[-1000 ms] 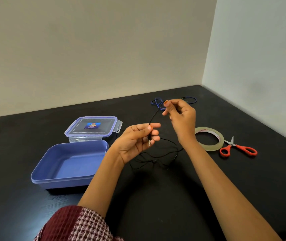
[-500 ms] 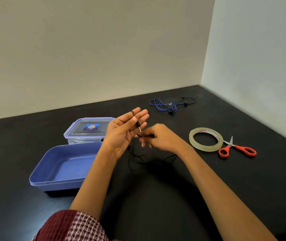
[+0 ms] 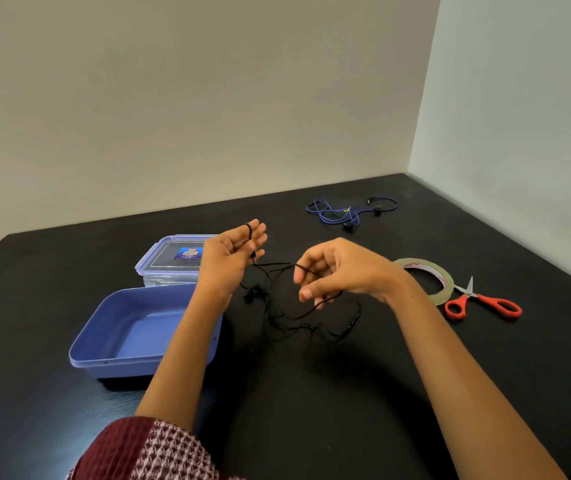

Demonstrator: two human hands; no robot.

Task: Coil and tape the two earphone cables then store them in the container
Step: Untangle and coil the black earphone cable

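Right hand (image 3: 343, 271) has drawn rightward, gripping the black earphone cable (image 3: 277, 317) in curled fingers; my left hand (image 3: 228, 261) keeps fingers straight, cable looped round one.

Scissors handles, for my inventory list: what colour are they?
Orange-red scissors handles, clearest in the head view.

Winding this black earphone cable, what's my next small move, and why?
Probably carry the right hand, pinching the black earphone cable, over the straight fingers of the left hand for another turn: one loop shows there, and most cable lies loose on the table.
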